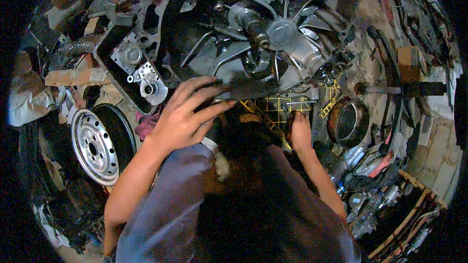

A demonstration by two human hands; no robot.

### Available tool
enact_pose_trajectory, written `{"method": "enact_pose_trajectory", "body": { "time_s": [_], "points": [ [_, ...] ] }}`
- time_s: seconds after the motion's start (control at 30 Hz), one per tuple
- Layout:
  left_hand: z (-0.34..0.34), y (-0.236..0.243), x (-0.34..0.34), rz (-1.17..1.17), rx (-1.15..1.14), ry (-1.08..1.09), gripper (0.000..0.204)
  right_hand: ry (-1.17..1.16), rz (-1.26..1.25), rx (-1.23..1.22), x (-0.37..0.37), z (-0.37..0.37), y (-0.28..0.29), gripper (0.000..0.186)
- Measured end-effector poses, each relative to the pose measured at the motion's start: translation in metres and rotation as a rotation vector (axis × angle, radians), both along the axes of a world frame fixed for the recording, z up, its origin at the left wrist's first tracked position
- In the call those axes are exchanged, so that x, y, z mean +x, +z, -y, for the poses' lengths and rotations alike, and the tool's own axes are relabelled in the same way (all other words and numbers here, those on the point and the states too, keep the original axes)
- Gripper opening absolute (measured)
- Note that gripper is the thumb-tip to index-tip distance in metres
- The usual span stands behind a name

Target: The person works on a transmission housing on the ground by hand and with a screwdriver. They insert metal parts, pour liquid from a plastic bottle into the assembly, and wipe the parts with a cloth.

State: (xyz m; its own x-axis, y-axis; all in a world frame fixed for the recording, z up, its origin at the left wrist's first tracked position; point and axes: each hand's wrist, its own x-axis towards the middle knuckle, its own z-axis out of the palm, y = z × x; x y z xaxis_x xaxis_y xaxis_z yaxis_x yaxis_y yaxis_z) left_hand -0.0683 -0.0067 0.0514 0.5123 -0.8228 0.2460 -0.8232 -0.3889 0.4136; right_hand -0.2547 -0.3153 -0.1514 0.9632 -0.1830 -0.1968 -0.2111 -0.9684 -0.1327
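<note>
Housing lay just ahead of left hand, near edge at fingertips. Left hand: fingers spread, slightly bent. Right hand: fingers curled together beside yellow grid; whether pinching anything, could not tell. Ring stood just right of right hand. Wheel stood left of left hand.

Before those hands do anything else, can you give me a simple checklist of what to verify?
1. Left hand at the near rim of the ribbed metal housing: ok.
2. Right hand at the yellow crate: ok.
3. What the right hand grips, if anything: cannot tell.
4. Steel wheel apart from both hands: ok.
5. Metal ring apart from the right hand: ok.
6. Surroundings tidy: not ok; parts are scattered around.
</note>
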Motion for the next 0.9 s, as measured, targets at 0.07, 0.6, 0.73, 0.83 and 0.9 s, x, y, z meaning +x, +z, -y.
{"method": "enact_pose_trajectory", "body": {
  "time_s": [0.07, 0.6, 0.73, 0.83, 0.9],
  "points": [
    [-0.002, 0.005, 0.009, 0.152, -0.123, 0.036, 0.04, -0.151, 0.205, 0.18, 0.001, -0.01, 0.032, 0.034],
    [0.006, -0.023, 0.053, 0.472, -0.193, 0.141, 0.053, 0.077, 0.071, 0.12, 0.138, -0.015, 0.153, 0.025],
    [0.004, -0.025, 0.053, 0.518, -0.209, 0.159, 0.046, 0.066, 0.035, 0.015, 0.145, -0.027, 0.155, 0.026],
    [0.006, -0.025, 0.055, 0.511, -0.247, 0.142, 0.043, 0.155, 0.092, 0.04, 0.142, -0.025, 0.152, 0.022],
    [0.006, -0.025, 0.052, 0.507, -0.236, 0.166, 0.041, 0.121, 0.037, 0.093, 0.138, -0.023, 0.144, 0.021]
  ]
}}
